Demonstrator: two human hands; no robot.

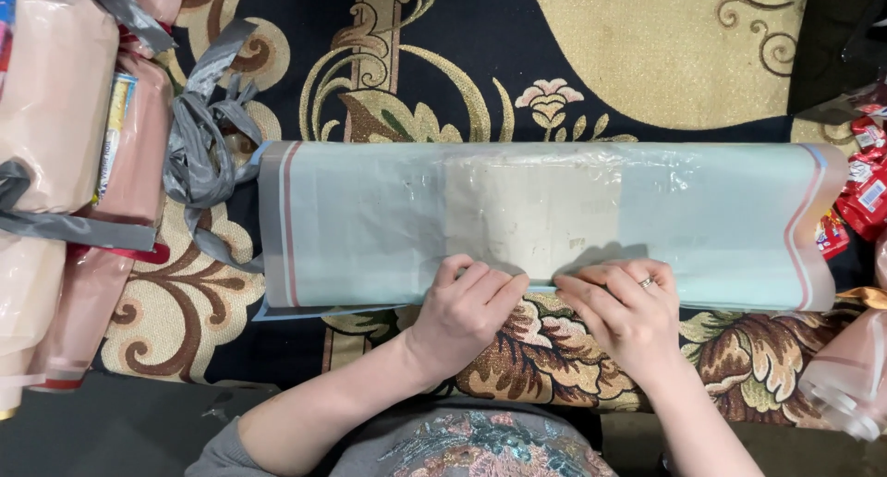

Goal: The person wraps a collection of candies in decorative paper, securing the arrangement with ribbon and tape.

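Note:
A long parcel wrapped in pale blue translucent film [370, 223] lies across the patterned carpet, with a whitish box [531, 214] showing through its middle. My left hand [467, 311] presses on the film's near edge at the centre, fingers curled over the fold. My right hand [624, 315], with a ring on one finger, presses the same edge just to the right. Both hands pinch the film against the box.
Several pink wrapped bundles [55, 107] tied with grey ribbon [203, 135] lie at the left. Red packets [864, 186] sit at the right edge, and another pink wrapped bundle [850, 371] at the lower right. A dark object [841, 42] is at the top right.

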